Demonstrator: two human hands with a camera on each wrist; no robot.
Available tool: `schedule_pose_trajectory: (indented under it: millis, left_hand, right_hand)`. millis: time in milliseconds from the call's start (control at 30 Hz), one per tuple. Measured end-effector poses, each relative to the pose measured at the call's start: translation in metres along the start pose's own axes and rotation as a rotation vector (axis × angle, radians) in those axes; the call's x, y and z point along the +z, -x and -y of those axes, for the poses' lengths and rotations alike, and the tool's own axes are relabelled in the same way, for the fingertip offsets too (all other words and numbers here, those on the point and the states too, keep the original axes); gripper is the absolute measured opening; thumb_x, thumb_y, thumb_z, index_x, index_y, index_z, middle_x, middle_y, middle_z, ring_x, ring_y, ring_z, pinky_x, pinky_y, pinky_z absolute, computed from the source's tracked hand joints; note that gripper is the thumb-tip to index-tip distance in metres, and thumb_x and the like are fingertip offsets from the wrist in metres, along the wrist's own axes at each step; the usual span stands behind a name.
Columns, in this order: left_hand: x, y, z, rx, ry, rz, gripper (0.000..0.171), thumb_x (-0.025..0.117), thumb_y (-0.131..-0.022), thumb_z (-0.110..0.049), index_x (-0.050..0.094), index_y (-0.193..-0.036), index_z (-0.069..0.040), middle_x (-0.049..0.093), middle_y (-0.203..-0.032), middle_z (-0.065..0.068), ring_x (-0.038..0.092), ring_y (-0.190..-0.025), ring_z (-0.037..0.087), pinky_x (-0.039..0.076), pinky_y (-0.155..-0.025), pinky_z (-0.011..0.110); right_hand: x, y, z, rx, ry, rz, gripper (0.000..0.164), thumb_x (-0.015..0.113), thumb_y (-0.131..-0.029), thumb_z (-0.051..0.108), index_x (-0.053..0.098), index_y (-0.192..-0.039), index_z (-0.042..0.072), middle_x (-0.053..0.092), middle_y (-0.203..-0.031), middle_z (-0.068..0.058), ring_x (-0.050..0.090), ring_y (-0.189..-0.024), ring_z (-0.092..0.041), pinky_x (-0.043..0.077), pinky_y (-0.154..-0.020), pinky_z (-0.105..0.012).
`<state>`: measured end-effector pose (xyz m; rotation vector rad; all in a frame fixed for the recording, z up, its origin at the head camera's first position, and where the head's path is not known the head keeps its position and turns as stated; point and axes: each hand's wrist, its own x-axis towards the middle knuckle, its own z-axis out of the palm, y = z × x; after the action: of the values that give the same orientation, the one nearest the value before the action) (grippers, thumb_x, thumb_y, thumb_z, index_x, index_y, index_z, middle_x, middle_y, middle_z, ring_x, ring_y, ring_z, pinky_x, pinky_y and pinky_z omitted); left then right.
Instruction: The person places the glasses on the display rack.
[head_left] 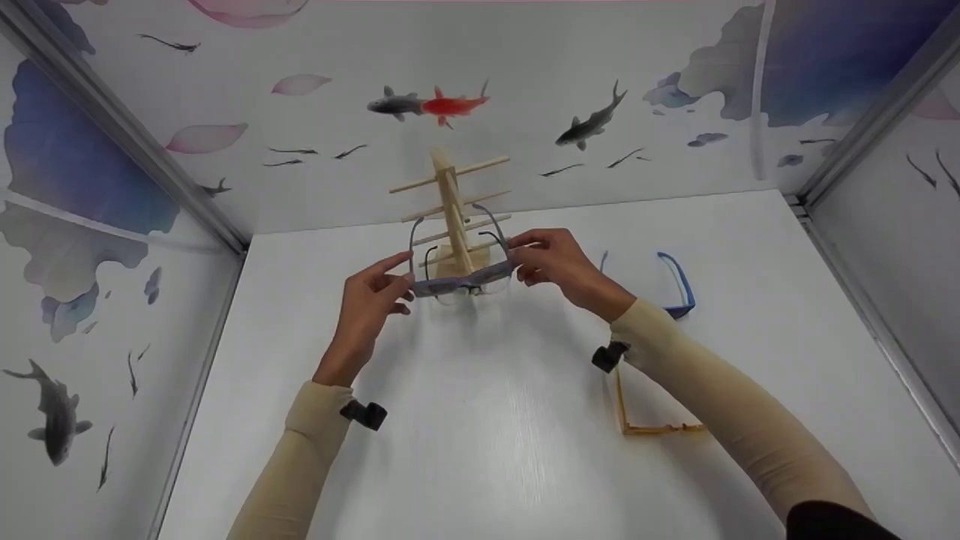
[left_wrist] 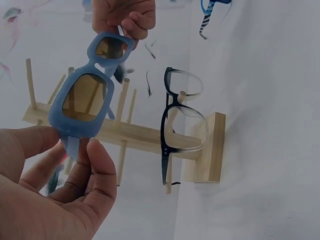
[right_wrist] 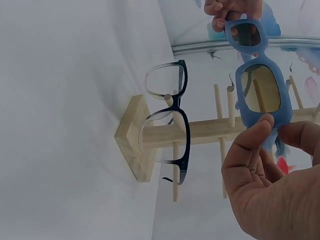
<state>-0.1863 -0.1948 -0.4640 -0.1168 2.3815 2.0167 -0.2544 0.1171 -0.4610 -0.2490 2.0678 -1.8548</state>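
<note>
Both hands hold a pair of light-blue sunglasses [head_left: 442, 286] with brown lenses, one hand at each side of the frame. The left hand [head_left: 369, 300] pinches the left hinge corner between thumb and fingers; the right hand [head_left: 559, 266] grips the right one. The temples are unfolded and point away toward a wooden peg stand [head_left: 452, 202]. In both wrist views the sunglasses [left_wrist: 56, 117] [right_wrist: 284, 114] are in front of the stand's upper pegs, apart from its base. Eyeglasses with a black-to-clear frame [left_wrist: 164, 132] [right_wrist: 186, 135] hang on the lowest pegs.
Blue glasses [head_left: 686, 289] lie on the white table [head_left: 487, 435] at the right, partly behind the right forearm. Nearer, a yellow-orange glasses frame [head_left: 637, 430] is partly covered by that arm. A wall printed with fish [head_left: 592, 127] stands behind the stand.
</note>
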Motion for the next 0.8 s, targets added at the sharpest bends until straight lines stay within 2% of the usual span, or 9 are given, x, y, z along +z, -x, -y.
schedule_pose_trajectory:
  millis: [167, 433, 800]
  left_hand:
    - [0.001, -0.008, 0.001, -0.023, 0.017, 0.001, 0.044, 0.070, -0.110, -0.016, 0.067, -0.154, -0.016, 0.078, -0.111, 0.015, 0.071, -0.102, 0.032, 0.064, -0.076, 0.028]
    - [0.007, -0.018, 0.002, -0.042, 0.073, -0.010, 0.043, 0.070, -0.109, -0.014, 0.067, -0.152, -0.013, 0.079, -0.107, 0.012, 0.070, -0.098, 0.029, 0.062, -0.073, 0.027]
    - [0.016, -0.027, 0.007, -0.054, 0.123, -0.027, 0.042, 0.070, -0.109, -0.016, 0.068, -0.151, -0.012, 0.079, -0.103, 0.010, 0.070, -0.096, 0.034, 0.061, -0.069, 0.025]
  right_hand:
    - [-0.004, -0.010, 0.000, 0.016, -0.021, -0.001, 0.043, 0.068, -0.105, 0.014, 0.067, -0.141, -0.009, 0.077, -0.106, -0.016, 0.068, -0.077, -0.016, 0.062, -0.073, -0.028]
    - [-0.011, -0.022, -0.003, 0.038, -0.060, 0.004, 0.032, 0.069, -0.105, 0.016, 0.073, -0.132, -0.001, 0.077, -0.108, -0.017, 0.065, -0.076, -0.016, 0.061, -0.072, -0.028]
    - [-0.020, -0.034, -0.007, 0.060, -0.081, 0.024, 0.035, 0.067, -0.108, 0.019, 0.071, -0.135, -0.003, 0.074, -0.107, -0.014, 0.063, -0.078, -0.016, 0.059, -0.072, -0.029]
